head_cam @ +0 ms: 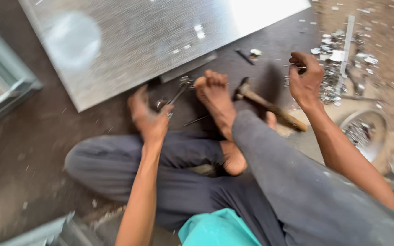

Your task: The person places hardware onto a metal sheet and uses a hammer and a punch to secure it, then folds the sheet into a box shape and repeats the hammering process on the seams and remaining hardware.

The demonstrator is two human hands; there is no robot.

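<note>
I sit cross-legged on the floor in grey trousers. My left hand (147,117) reaches down by the near edge of a large metal sheet (137,41), fingers closed around a thin dark tool (176,94); motion blur hides the grip's detail. My right hand (304,78) is raised with fingers curled, pinching something small that I cannot make out, next to a pile of small metal pieces (338,64). A wooden-handled hammer (270,108) lies on the floor between my bare foot (215,98) and my right hand, untouched.
A metal frame (1,86) stands at the left edge. A round bowl (363,134) with small metal parts sits at the right. Metal scraps litter the brown floor at upper right. A grey metal piece (46,230) lies at the bottom left.
</note>
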